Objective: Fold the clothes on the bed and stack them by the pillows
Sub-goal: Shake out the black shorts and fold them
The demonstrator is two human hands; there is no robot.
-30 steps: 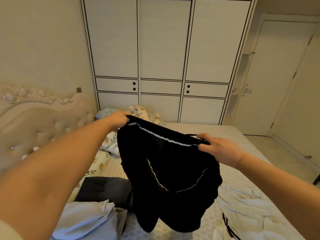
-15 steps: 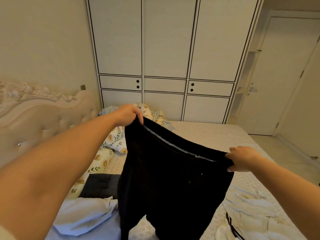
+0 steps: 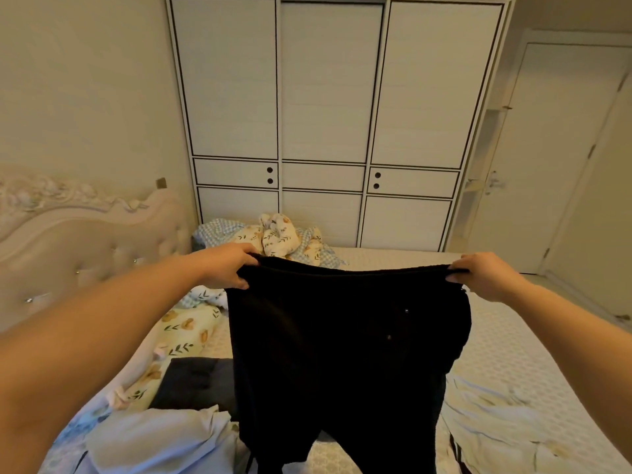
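A pair of black trousers [image 3: 345,354] hangs in the air over the bed [image 3: 513,340], stretched flat by its waistband. My left hand [image 3: 227,265] grips the waistband's left end, my right hand [image 3: 484,273] grips its right end. The legs drop out of the frame's bottom. Floral pillows [image 3: 184,331] lie along the headboard side at left. A folded dark grey garment [image 3: 191,383] lies beside them, partly hidden by the trousers. A pale blue garment [image 3: 160,439] lies crumpled at the lower left. A whitish garment [image 3: 502,429] lies crumpled at the lower right.
A padded cream headboard [image 3: 68,241] runs along the left. A bundle of floral and checked bedding [image 3: 277,239] sits at the bed's far end. A white wardrobe [image 3: 328,124] stands behind the bed, a closed door [image 3: 547,159] to its right.
My hands have moved apart and pulled the black trousers' waistband straight and level. The bunched fabric now hangs flat, and the white inner seam is out of sight.
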